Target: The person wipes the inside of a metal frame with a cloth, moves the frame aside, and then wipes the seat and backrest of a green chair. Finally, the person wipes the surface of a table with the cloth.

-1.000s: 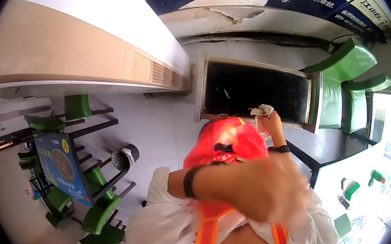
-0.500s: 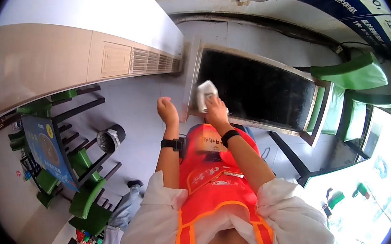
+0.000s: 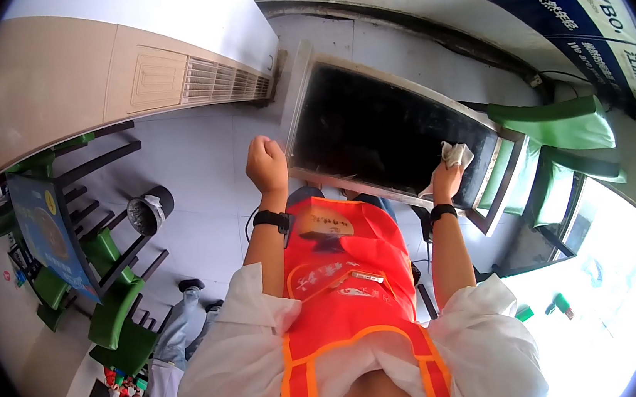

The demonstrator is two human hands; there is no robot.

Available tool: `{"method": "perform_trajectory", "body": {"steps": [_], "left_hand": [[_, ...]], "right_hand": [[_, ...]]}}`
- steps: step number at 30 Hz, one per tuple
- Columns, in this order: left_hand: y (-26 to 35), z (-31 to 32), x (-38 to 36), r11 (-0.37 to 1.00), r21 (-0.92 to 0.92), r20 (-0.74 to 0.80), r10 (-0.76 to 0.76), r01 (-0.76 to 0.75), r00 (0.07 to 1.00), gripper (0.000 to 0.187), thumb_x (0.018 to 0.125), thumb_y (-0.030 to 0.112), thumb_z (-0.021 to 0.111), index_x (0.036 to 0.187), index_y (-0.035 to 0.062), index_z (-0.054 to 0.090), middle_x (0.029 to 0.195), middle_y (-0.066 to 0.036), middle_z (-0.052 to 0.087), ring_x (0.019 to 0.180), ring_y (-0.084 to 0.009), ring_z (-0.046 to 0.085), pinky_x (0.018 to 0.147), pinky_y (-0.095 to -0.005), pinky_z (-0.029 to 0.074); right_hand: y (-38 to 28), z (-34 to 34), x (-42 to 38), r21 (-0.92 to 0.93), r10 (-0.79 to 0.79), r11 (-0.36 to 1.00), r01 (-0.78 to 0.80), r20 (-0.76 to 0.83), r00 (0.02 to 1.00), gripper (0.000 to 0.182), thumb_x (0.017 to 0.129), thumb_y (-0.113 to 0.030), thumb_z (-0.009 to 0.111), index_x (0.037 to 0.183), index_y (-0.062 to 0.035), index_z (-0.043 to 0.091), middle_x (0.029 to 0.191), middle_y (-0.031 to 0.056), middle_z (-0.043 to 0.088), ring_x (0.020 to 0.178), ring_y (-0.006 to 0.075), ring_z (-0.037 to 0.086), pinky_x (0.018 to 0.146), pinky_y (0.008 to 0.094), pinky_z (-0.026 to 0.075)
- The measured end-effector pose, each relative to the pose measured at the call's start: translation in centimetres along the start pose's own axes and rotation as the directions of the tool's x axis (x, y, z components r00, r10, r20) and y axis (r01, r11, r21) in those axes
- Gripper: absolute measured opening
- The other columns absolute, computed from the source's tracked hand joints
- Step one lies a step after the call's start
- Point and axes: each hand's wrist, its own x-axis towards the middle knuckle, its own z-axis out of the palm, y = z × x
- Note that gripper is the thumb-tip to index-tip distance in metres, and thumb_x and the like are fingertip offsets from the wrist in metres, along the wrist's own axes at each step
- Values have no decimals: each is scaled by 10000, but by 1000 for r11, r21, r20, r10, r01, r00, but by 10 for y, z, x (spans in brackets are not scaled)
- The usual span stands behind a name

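Nearest, the red apron [image 3: 349,276] hangs between the forearms and looks close to the table [image 3: 359,182]; a little room there would help the fabric clear the near edge. The left hand [image 3: 266,163] is clenched in a loose fist beside the near left corner, with nothing seen in it; whether it touches the frame I cannot tell. Opened and set flat on that corner, it could steady the body during a long reach. The right hand [image 3: 448,182] grasps a crumpled pale cloth [image 3: 457,154] over the right part of the black top [image 3: 376,122], close to the near right corner. Part of the cloth bunches up past the fingers, so folding it into a flat pad would, I judge, give wider and more even contact. Slow, overlapping strokes along the length seem best, with lighter pressure beside the raised rim, where a loose fold could catch. The near right corner calls for fingertips pressed into the angle rather than the whole palm. Toward the far edge the arm has to stretch, so leaning from the hips would keep pressure steady. Beyond the right end, green chairs [image 3: 558,127] leave the elbow little space.
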Motion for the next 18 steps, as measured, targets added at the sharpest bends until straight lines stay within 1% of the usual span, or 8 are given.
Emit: {"method": "perform_trajectory", "body": {"steps": [3, 6, 7, 9, 11, 14, 15, 18], "left_hand": [[3, -3, 1, 998, 51, 49, -35, 32, 998, 178, 811, 137, 425, 704, 38, 527, 699, -147, 569, 652, -348, 538, 584, -413, 433], [-1, -1, 0, 995, 102, 65, -17, 10, 998, 140, 792, 126, 452, 712, 33, 519, 714, -139, 568, 642, -361, 538, 560, -426, 439], [-1, -1, 0, 994, 112, 71, -18, 10, 997, 140, 792, 126, 452, 712, 33, 519, 714, -139, 568, 642, -361, 538, 560, -426, 439], [3, -2, 2, 988, 142, 93, -66, 53, 993, 215, 808, 173, 411, 708, 26, 532, 716, -170, 578, 668, -380, 539, 599, -451, 429], [4, -1, 3, 984, 169, 92, -71, 55, 993, 223, 807, 174, 406, 704, 23, 534, 716, -175, 580, 674, -386, 540, 604, -457, 429], [-1, 0, 5, 975, 221, 84, -53, 33, 995, 220, 805, 160, 408, 678, 23, 523, 701, -170, 574, 657, -387, 537, 586, -458, 432], [-2, 2, 3, 968, 251, 78, -29, 8, 996, 213, 805, 145, 415, 655, 26, 509, 687, -160, 565, 635, -381, 532, 563, -452, 434], [0, 1, 4, 975, 222, 84, -49, 29, 995, 232, 810, 154, 410, 638, 28, 500, 676, -160, 562, 632, -380, 532, 559, -457, 432]], "right_hand": [[-49, 26, -24, -11, -221, 975, 220, -65, 973, 358, 734, -221, 613, 983, 35, 589, 1113, 236, 513, 915, 390, 550, 776, 449, 464], [-125, 49, -84, 34, -520, 854, 520, 91, 849, 330, 680, -197, 639, 951, -12, 596, 1048, 192, 530, 866, 341, 550, 735, 418, 472], [-147, 51, -108, 131, -621, 784, 607, 182, 763, 354, 652, -177, 650, 975, -44, 589, 995, 165, 536, 860, 326, 553, 733, 410, 473], [-163, 66, -147, 300, -837, 538, 788, 296, 460, 424, 652, -171, 664, 1045, -60, 551, 986, 149, 539, 839, 316, 553, 734, 403, 479], [-156, 61, -171, 411, -880, 400, 819, 423, 217, 465, 626, -138, 670, 1076, -127, 553, 999, 125, 540, 866, 301, 559, 738, 392, 482], [-93, 48, -154, 314, -844, 505, 804, 375, 383, 506, 630, -121, 657, 1123, -170, 554, 1000, 104, 532, 868, 273, 577, 720, 366, 502], [-74, 28, -139, 267, -775, 585, 766, 464, 430, 497, 637, -113, 660, 1121, -157, 557, 1028, 111, 538, 895, 283, 576, 747, 385, 498], [26, -5, -91, 67, -685, 692, 719, 375, 625, 453, 660, -116, 661, 1101, -101, 561, 1103, 135, 554, 955, 308, 569, 752, 392, 497]]}}
